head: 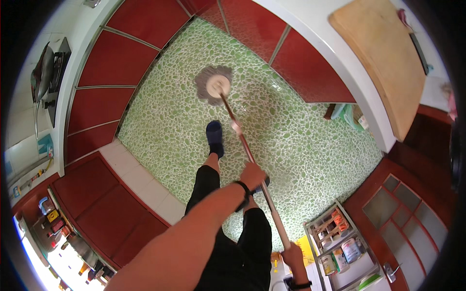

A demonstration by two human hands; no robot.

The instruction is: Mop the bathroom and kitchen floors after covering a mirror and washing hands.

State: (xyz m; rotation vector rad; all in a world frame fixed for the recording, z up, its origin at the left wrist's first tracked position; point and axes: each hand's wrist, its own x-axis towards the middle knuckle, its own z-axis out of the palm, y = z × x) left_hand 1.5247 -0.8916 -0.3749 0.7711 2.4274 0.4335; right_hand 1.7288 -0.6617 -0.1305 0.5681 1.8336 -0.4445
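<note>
A round spin mop (218,86) with a cream disc and a grey fringe lies flat on the green pebble-patterned floor (174,72). From its disc a metal pole (268,198) slants back towards me, with a pale joint partway along. My left hand (253,176), a dark band at its wrist, grips the middle of this pole. Lower down, near the pole's pale end, my right hand (293,256) is closed round it. In front of my left leg a dark blue slipper (214,134) rests on the floor; the other foot is mostly hidden behind my left hand.
Red cabinets (105,62) line the left and far sides. A wooden board (378,62) lies on the white counter at right. Below it are a brush and green plastic bag (351,116). A shelf rack (342,247) with cans stands by the red glazed door (407,211).
</note>
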